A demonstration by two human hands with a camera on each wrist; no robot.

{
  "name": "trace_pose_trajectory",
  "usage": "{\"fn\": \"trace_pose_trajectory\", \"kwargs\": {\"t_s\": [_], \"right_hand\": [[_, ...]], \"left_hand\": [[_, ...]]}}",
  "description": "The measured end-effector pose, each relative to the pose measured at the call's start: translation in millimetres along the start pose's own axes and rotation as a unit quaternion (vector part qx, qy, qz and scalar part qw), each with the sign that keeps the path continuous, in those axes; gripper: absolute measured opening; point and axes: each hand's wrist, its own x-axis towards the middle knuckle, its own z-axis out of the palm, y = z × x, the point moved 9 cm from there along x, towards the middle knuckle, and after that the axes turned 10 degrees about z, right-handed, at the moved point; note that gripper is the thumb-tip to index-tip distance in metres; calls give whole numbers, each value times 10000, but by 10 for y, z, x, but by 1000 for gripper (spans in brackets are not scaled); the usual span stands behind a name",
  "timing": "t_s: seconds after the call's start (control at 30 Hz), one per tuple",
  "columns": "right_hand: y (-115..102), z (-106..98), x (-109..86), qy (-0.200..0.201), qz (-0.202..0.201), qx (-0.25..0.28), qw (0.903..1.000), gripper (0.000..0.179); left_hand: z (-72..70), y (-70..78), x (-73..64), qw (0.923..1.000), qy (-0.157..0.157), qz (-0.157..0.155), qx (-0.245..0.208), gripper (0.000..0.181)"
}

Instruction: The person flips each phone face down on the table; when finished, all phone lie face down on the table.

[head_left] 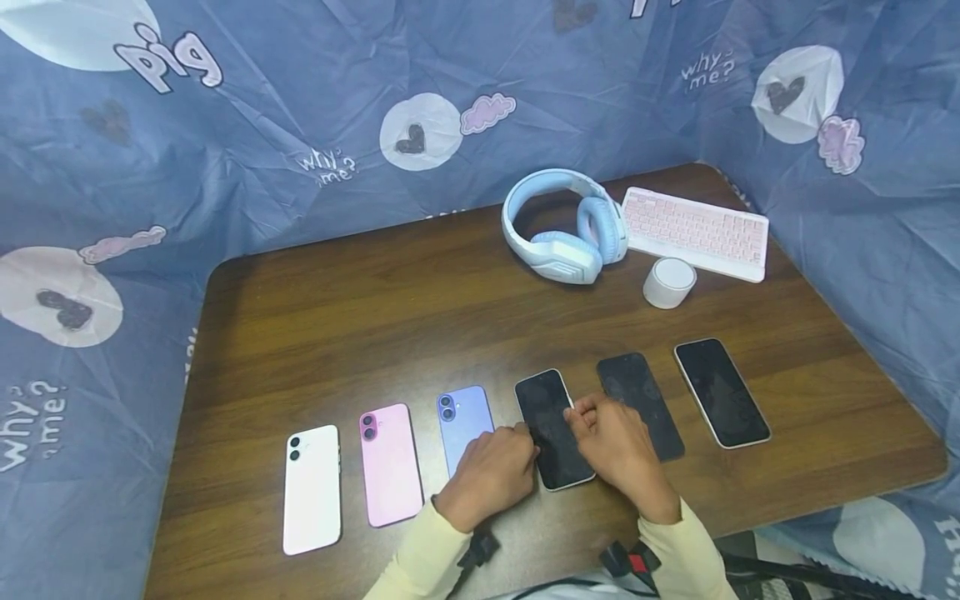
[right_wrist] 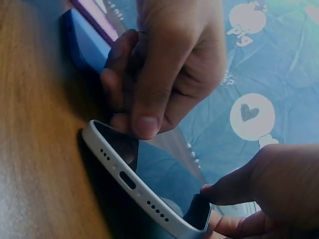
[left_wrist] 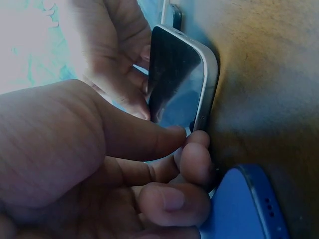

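Observation:
A phone with a dark screen and pale frame [head_left: 552, 433] lies face up between my hands, its screen also in the left wrist view. On its left edge my left hand [head_left: 495, 471] pinches with thumb and fingertips. The right hand [head_left: 615, 442] grips the opposite edge, thumb on the rim and fingers lower down, as the right wrist view shows. Whether the phone is lifted off the table I cannot tell. Partly behind my left hand is a blue phone [head_left: 463, 417], back up. A black phone [head_left: 641, 400] lies just beyond the right hand.
Farther left, a pink phone [head_left: 392, 467] and a white phone [head_left: 312, 492] lie back up. Another dark-screened phone [head_left: 722, 392] is at the right. Blue headphones [head_left: 558, 254], a white cylinder [head_left: 670, 283] and a pink-and-white keyboard [head_left: 697, 232] occupy the back right of the wooden table [head_left: 315, 333].

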Motion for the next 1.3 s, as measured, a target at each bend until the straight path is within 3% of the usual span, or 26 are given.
{"fn": "trace_pose_trajectory", "kwargs": {"t_s": [0.2, 0.47, 0.63, 1.0, 1.17, 1.3], "right_hand": [[24, 20, 16, -257, 202, 196, 9993, 17], [-99, -189, -63, 248, -55, 235, 9994, 18], [-191, -297, -124, 468, -244, 151, 9985, 17], [-364, -408, -222, 568, -499, 86, 9971, 17], [-438, -443, -270, 697, -662, 26, 9954, 18], [-498, -449, -318, 827, -798, -63, 9934, 18]], "left_hand": [[-15, 1, -4, 10000, 28, 11, 26, 20], [-73, -11, -41, 9998, 209, 62, -15, 20], [-199, 14, -72, 9980, 586, 228, 60, 22], [-483, 117, -32, 9893, 1336, 528, -237, 30], [-597, 155, 10, 9862, 1471, 491, -578, 33], [-691, 178, 59, 9849, 1587, 388, -574, 41]]}}
